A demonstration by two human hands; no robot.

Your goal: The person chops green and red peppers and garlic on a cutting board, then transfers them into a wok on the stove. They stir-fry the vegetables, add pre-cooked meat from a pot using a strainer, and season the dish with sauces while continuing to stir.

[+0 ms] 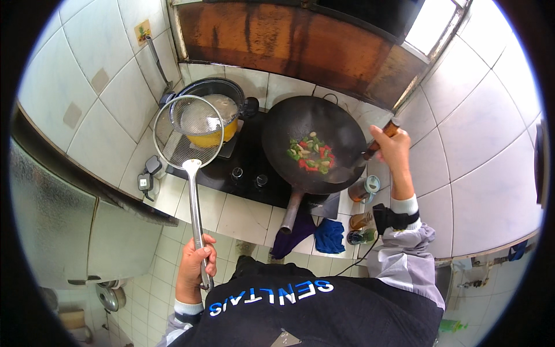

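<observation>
A wire-mesh skimmer rises from my left hand, which is closed around its long metal handle. Its round mesh overlaps the front of a yellow pot with a dark rim, where pale, cloudy liquid shows. My right hand grips the wooden handle of a spatula, whose dark blade rests low inside the black wok. Chopped red and green peppers, mixed with pale slices, lie in the wok. The wok's own metal handle points towards me and is free of both hands.
Under the pot and wok is a black cooktop with two knobs. A lidded jug and two jars stand right of it. Blue cloth and dark purple cloth lie at the counter's front edge. A ladle leans against the left wall.
</observation>
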